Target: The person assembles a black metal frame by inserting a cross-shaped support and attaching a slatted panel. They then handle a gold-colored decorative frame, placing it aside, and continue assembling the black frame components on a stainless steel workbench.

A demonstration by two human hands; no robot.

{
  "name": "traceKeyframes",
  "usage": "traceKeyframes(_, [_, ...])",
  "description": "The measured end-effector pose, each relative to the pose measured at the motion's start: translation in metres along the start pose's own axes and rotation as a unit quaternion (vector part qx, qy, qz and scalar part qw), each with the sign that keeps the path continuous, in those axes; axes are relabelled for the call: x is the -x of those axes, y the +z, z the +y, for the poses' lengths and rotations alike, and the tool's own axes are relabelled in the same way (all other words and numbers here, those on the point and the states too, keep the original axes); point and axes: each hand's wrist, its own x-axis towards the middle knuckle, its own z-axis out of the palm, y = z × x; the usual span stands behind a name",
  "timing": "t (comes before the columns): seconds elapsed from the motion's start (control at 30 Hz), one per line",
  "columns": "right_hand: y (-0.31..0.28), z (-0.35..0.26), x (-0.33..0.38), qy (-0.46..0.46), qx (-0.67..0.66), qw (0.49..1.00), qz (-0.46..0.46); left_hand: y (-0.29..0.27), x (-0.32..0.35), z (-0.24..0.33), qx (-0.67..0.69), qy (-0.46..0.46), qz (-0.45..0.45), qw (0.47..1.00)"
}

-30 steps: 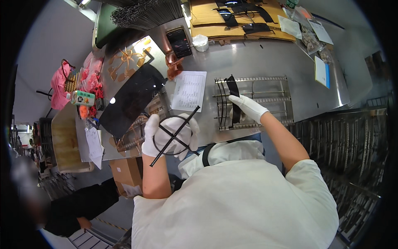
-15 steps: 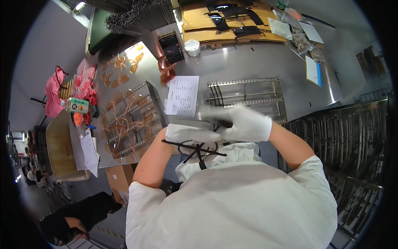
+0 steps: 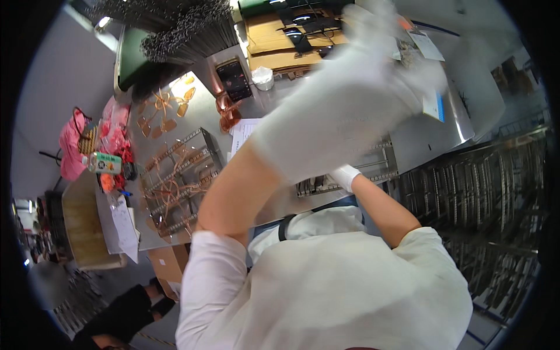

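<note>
My left hand (image 3: pixel 356 87), in a white glove, stretches far out across the table toward the black sunglasses parts (image 3: pixel 315 24) on a cardboard sheet (image 3: pixel 265 41). Motion smears its fingers, and whether they hold anything does not show. Lower down, my right hand (image 3: pixel 345 177), also gloved, is at the near edge of a metal slotted rack (image 3: pixel 385 158). My left arm and glove cover much of that rack, and the right fingers are mostly hidden.
On the left stands another slotted rack (image 3: pixel 204 143) with amber-lensed glasses; more amber glasses (image 3: pixel 165 111) lie beyond it. A phone (image 3: pixel 233 79), a white cup (image 3: pixel 263 77) and a printed sheet (image 3: pixel 242 131) are mid-table. Tall metal racks (image 3: pixel 466 192) flank the right side.
My left hand has swung from near my body far out to the upper right. My right hand has drawn in slightly toward the rack's near edge. The dark frame near my waist is out of sight.
</note>
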Motion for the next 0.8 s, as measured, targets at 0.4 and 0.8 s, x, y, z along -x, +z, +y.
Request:
traceKeyframes(0.4, [-0.008,-0.059,-0.01,-0.147,0.55,0.806,0.165,-0.085,0.14,-0.091,-0.292,-0.349,-0.039,0.89])
traceKeyframes(0.8, [-0.203,-0.309,-0.294,-0.171,0.734,0.544,0.369,-0.069,0.263,-0.112,-0.334,-0.509,-0.278,0.743])
